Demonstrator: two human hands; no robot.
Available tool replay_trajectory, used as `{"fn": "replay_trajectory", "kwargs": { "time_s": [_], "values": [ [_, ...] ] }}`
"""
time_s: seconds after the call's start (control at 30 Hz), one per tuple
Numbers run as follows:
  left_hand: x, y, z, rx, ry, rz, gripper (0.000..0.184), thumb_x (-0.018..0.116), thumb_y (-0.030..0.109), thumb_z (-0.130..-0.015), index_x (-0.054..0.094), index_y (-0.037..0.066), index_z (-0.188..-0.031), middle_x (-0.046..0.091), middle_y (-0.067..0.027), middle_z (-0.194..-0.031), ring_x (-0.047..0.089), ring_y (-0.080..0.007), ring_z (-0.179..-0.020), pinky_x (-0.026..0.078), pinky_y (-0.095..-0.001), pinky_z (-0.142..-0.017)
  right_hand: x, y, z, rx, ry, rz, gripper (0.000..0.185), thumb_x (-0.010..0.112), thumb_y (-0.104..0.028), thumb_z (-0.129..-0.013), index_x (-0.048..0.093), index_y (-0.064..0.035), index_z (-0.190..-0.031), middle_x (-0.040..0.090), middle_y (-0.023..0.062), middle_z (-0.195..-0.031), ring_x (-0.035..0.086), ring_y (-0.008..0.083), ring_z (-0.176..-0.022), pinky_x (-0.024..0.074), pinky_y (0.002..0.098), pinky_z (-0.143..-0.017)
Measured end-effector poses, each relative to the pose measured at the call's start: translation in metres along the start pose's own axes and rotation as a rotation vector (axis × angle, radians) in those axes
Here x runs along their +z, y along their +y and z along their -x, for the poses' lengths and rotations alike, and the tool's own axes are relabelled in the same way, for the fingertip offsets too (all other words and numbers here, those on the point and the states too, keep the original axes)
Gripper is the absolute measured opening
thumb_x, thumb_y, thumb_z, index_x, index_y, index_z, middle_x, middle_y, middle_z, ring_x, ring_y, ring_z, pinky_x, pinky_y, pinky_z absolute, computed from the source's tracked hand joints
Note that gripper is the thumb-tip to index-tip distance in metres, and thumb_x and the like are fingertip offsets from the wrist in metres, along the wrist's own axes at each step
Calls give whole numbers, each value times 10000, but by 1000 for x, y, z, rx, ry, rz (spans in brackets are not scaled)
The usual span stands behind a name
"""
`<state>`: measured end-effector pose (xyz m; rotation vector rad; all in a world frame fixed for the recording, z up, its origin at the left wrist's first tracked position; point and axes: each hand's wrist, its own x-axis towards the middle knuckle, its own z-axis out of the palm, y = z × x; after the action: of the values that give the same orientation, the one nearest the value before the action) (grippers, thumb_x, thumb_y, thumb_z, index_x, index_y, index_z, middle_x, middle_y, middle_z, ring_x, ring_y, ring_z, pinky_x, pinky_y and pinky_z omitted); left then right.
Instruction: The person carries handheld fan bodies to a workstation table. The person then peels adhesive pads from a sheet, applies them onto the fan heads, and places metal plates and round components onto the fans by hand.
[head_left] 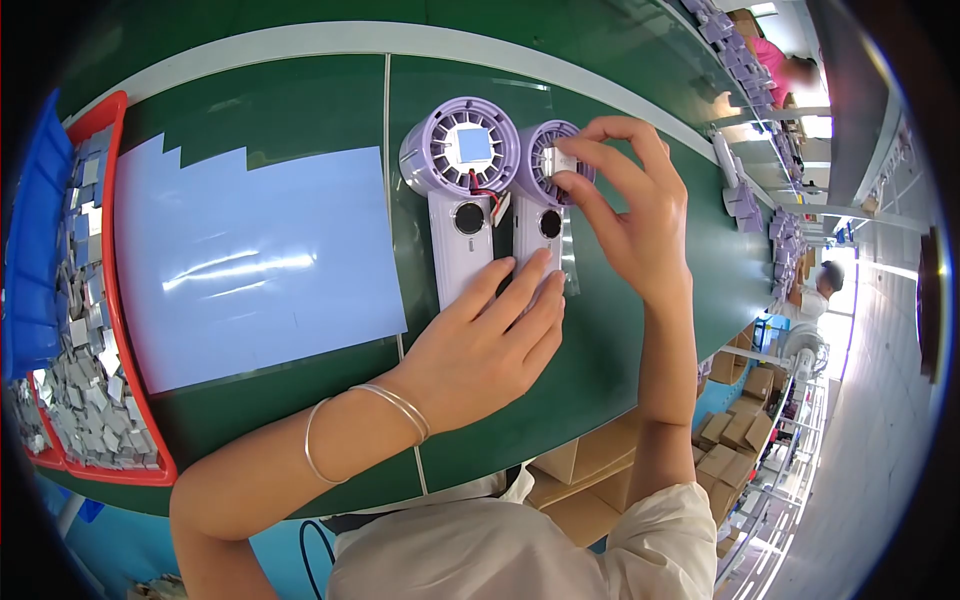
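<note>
Two purple handheld fans lie side by side on the green table. The left fan (460, 150) has a blue square on its silver centre, with red and black wires below it. My left hand (490, 335) lies with its fingers spread over the handles of both fans. Above the round head of the right fan (543, 150), my right hand (625, 195) pinches a small silver-white square piece (564, 160) between thumb and index finger, at the fan's centre.
A large blue sheet (260, 270) lies left of the fans. Beyond it are a red tray (125, 350) of small grey squares and a blue bin (35, 240). More purple parts (740, 205) line the right side. Cardboard boxes and other people are farther right.
</note>
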<state>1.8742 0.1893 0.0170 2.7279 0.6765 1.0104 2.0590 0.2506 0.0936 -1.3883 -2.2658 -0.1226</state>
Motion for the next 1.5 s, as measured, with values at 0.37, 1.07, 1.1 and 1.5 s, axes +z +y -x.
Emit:
{"fn": "replay_trajectory", "kwargs": {
  "time_s": [0.37, 1.07, 1.1, 1.5],
  "values": [
    [0, 1, 0, -7, -18, 31, 403, 681, 204, -748, 649, -2, -1094, 603, -143, -1244, 515, -336, -1258, 421, -465, -1031, 11, -18, -10, 196, -53, 170, 344, 711, -239, -801, 537, -41, -581, 516, 68, -564, 502, 268, -613, 353, 391, -680],
    [-1, 0, 1, 24, -9, -13, 301, 593, 196, -821, 673, 25, -1056, 612, -131, -1218, 503, -334, -1236, 384, -460, -1053, -3, -39, -1, 170, 56, 158, 254, 795, -217, -750, 600, -56, -751, 559, 49, -716, 518, 243, -681, 367, 376, -679],
    [-1, 0, 2, 22, -24, 12, 304, 594, 198, -820, 673, 26, -1059, 612, -130, -1213, 503, -335, -1236, 382, -468, -1057, -7, -46, 0, 130, 74, 114, 223, 804, -162, -731, 614, -57, -785, 549, 38, -724, 513, 220, -675, 381, 364, -663],
    [3, 0, 3, 2, 11, 60, 282, 597, 201, -820, 675, 49, -1044, 613, -110, -1136, 512, -330, -1208, 356, -490, -1073, 5, -64, 1, 137, -71, 57, 295, 823, -90, -681, 696, -76, -947, 554, 29, -793, 525, 212, -750, 403, 347, -687]
  ]
}}
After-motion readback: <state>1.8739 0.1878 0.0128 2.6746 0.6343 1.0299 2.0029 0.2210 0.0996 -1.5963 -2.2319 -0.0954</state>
